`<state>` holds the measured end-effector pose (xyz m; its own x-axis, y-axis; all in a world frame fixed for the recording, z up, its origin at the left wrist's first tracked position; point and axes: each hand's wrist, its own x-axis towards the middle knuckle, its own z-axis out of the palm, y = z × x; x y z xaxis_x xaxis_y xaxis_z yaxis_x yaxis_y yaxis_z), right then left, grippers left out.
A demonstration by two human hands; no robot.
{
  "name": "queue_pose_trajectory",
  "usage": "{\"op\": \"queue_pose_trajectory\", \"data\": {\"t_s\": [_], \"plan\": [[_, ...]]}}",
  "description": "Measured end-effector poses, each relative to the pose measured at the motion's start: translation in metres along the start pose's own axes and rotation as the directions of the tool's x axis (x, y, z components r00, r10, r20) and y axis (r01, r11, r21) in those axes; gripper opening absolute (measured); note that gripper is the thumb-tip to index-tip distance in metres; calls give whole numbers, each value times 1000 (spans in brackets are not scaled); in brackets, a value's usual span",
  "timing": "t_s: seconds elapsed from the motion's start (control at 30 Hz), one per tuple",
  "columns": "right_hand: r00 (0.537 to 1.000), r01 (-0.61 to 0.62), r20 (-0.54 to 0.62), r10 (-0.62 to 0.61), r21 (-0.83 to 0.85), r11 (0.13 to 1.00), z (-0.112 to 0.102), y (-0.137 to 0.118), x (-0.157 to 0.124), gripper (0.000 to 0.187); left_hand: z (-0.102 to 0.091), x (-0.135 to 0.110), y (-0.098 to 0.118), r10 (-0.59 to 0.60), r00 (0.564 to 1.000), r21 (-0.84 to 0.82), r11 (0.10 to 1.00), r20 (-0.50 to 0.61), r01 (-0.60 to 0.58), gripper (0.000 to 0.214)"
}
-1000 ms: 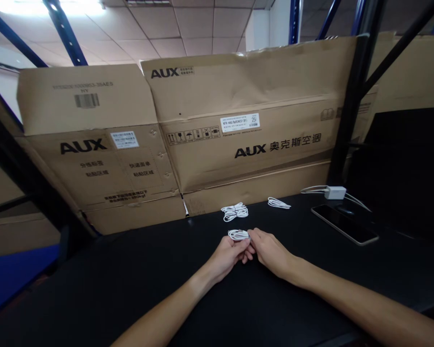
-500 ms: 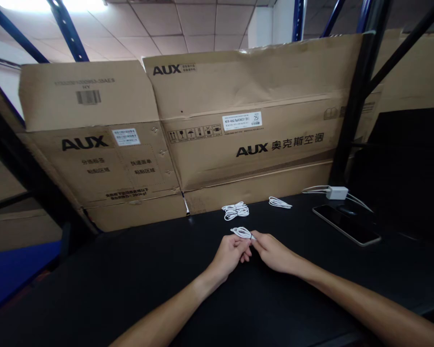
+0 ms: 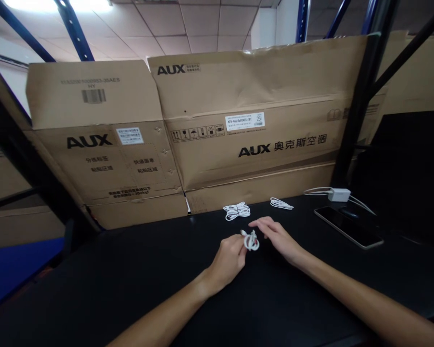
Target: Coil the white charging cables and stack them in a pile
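My left hand (image 3: 229,258) is closed on a coiled white cable (image 3: 252,241), whose loops stick out past the fingertips and face me end-on. Just to the right, my right hand (image 3: 275,236) has its index finger stretched out over the far side of the coil; the other fingers are partly hidden. No grip by it on the cable shows. Beyond the hands lie two more bundles on the black tabletop (image 3: 159,284): a larger white cable bundle tied in the middle (image 3: 237,210) and a slimmer white cable coil (image 3: 281,204).
To the right lie a smartphone (image 3: 348,226) and a white power adapter (image 3: 339,194) with white cables running from it. Flattened cardboard boxes (image 3: 210,168) stand along the back edge between dark rack posts (image 3: 359,91). A blue surface (image 3: 21,265) is at the left.
My right hand has come off the cable coil and lifted slightly to the far right. The coil, still in my left hand, has turned so its loops face me.
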<state>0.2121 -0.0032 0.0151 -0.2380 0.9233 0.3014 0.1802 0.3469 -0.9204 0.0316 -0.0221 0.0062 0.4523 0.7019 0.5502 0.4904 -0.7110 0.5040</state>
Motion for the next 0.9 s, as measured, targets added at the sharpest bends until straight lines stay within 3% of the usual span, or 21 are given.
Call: {"op": "queue_pose_trajectory", "data": {"t_s": [0.07,0.17,0.23,0.4,0.5,0.57,0.67,0.73,0.8,0.87,0.9], "plan": [[992,-116,-60,115,-6,993,3,1,0,45,-1,-1,0,64,998,107,992,30,-67,25],[961,-236,158,228,33,971,7,4,-1,46,-3,-3,-2,129,991,246,960,47,-136,26],[943,-208,282,177,85,974,8,7,-3,43,-3,-3,-6,169,985,307,936,46,-175,26],[934,-148,342,100,116,982,7,10,-4,34,-3,-1,-9,232,971,393,889,49,-233,24],[976,74,204,-73,0,997,6,5,-7,22,-5,2,-5,211,976,397,893,46,-212,22],[961,266,109,-255,-109,958,5,-1,-11,15,-6,3,-3,178,984,361,917,17,-172,20],[928,355,156,-338,-97,930,3,-8,-15,18,-7,3,-1,161,987,300,943,-25,-146,18],[944,292,161,-289,2,956,5,-7,-14,19,-7,2,0,184,982,296,941,-39,-164,19],[979,182,75,-190,108,977,8,-3,-11,27,-6,1,0,234,972,324,922,-31,-211,20],[1000,16,15,-20,210,978,11,2,-7,31,-5,-1,0,302,953,370,886,-9,-278,21],[996,-83,45,74,244,966,11,4,-6,34,-5,-2,0,339,941,397,862,11,-315,21]]}}
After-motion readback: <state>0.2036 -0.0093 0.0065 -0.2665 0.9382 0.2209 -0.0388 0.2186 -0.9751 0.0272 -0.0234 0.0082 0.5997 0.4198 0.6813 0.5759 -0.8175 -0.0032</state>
